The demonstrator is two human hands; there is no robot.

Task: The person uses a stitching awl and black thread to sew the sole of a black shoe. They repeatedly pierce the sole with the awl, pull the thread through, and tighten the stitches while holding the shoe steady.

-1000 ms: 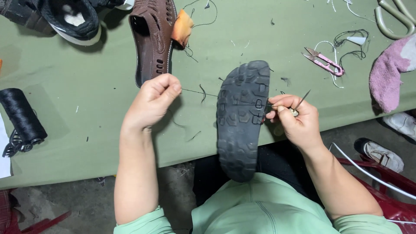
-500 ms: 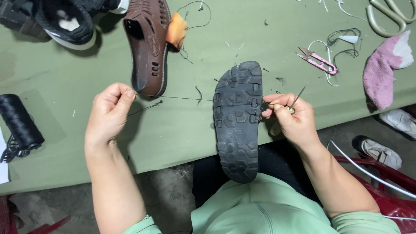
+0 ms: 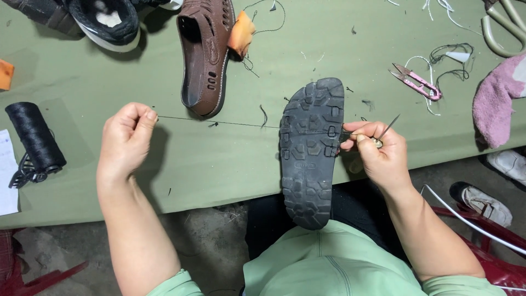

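While the black rubber-soled sandal [image 3: 311, 151] rests tread-up, half on the near edge of the olive-green cloth-covered table [image 3: 219, 164] and half over the person's lap, a thin dark thread [image 3: 219, 121] runs taut from its left edge to the left hand [image 3: 127, 137]. That hand is closed in a fist, thumb and forefinger pinched together on the thread's end. The right hand [image 3: 378, 153] sits against the sole's right edge, fingers clamped on a slender metal awl or needle [image 3: 388, 128] whose tip points up and away. The step in hand appears to be drawing a stitch tight through the sole's margin. The next move likely calls for steady tension at the left and a fresh, accurate piercing close to the last hole.

No containers are in view; loose items lie directly on the cloth: a brown perforated sandal [image 3: 205, 55], a black thread spool [image 3: 34, 137], pink thread snips [image 3: 416, 82], a black sneaker [image 3: 104, 19] and a pink fuzzy sock [image 3: 501, 98].
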